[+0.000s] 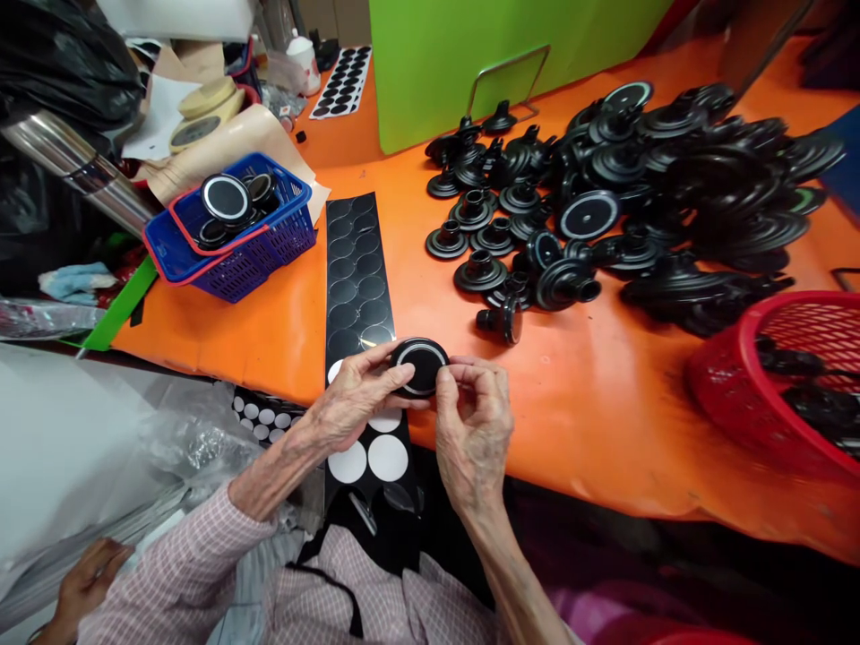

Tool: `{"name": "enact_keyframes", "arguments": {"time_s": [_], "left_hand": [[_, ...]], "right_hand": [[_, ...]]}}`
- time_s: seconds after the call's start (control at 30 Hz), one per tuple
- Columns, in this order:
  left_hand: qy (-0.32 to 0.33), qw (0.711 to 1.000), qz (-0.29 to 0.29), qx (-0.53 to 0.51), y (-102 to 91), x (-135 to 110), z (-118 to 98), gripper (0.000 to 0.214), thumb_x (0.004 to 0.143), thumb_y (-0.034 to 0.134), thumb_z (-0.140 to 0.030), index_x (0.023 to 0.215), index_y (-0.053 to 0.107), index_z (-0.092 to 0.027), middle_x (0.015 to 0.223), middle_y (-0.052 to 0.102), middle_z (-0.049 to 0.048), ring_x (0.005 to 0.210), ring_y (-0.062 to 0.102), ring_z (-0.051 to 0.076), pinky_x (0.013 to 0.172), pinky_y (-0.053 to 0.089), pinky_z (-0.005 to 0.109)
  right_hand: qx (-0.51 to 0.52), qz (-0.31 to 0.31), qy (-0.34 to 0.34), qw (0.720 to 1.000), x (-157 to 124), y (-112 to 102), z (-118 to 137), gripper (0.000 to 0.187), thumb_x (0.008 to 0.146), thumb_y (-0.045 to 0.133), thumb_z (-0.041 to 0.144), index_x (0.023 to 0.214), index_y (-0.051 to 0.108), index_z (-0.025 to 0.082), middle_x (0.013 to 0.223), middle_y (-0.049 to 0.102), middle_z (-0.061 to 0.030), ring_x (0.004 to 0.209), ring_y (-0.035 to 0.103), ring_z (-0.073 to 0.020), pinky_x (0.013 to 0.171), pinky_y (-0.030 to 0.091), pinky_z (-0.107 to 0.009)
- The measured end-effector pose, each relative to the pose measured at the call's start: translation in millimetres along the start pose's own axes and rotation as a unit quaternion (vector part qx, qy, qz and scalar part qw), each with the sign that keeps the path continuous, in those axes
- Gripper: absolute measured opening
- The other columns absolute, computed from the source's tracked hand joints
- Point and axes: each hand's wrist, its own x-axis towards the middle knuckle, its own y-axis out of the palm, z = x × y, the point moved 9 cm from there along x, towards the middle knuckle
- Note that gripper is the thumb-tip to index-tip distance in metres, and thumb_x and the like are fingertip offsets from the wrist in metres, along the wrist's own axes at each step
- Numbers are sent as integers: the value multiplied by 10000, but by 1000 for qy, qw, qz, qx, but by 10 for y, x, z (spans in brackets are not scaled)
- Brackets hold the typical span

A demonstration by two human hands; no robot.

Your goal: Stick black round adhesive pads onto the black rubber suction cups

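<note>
The black disc [426, 366] is held over the near edge of the table [571, 403], ringed face up, apparently for visibility. Left hand [355, 395]: fingers grip the rim. Right hand [476, 425]: fingers pinch the opposite rim, presumably for steadiness. The sticker sheet [359, 269] overhangs that edge.

Work table [571, 412] in bright orange, surface glossy and lightly creased. Upright green panel [430, 81] across the far side, wire bracket [511, 63] at its face. Brown board [762, 49] leaning beyond, upper right — corner dim. Pale sheen on the orange — light source out of frame. Below the near edge, deep shadow.
</note>
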Motion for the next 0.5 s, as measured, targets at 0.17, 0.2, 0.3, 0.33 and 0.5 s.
{"name": "enact_keyframes", "arguments": {"time_s": [0.17, 0.2, 0.3, 0.33, 0.5], "left_hand": [[4, 1000, -22, 3, -50, -24, 10, 345, 757, 741, -230, 1089, 696, -152, 1071, 685, 94, 906, 675, 215, 740, 603, 339], [4, 1000, -28, 2, -59, -27, 16, 353, 751, 743, -228, 1091, 693, -151, 1077, 681, 95, 904, 674, 216, 739, 602, 345], [5, 999, -42, 0, -57, -25, 19, 375, 740, 746, -230, 1102, 683, -154, 1116, 661, 98, 910, 667, 219, 743, 595, 358], [7, 999, -40, 1, -47, -23, 6, 383, 741, 745, -239, 1109, 679, -160, 1130, 654, 98, 913, 663, 218, 744, 591, 360], [27, 983, -74, 166, -216, -143, -199, 445, 794, 687, -384, 1201, 644, -207, 1052, 655, 86, 808, 647, 185, 702, 546, 328]], "right_hand": [[-68, -9, -76, 995, -25, 37, 130, 111, 919, 488, 244, 818, 514, 206, 862, 542, -38, 848, 556, -169, 706, 502, -322], [-72, -9, -83, 994, -31, 45, 141, 112, 920, 485, 247, 819, 512, 207, 861, 542, -39, 857, 555, -172, 704, 503, -323], [-58, -14, -63, 996, -41, 36, 103, 98, 903, 518, 291, 858, 514, 204, 893, 546, -50, 872, 563, -178, 744, 511, -349], [-40, -17, -36, 998, -38, 23, 57, 119, 886, 547, 316, 900, 518, 201, 918, 552, -55, 867, 571, -177, 754, 516, -356], [128, 117, 148, 974, 31, 218, -212, 276, 815, 627, 443, 908, 587, 186, 811, 627, -25, 699, 596, -141, 654, 531, -309]]}}
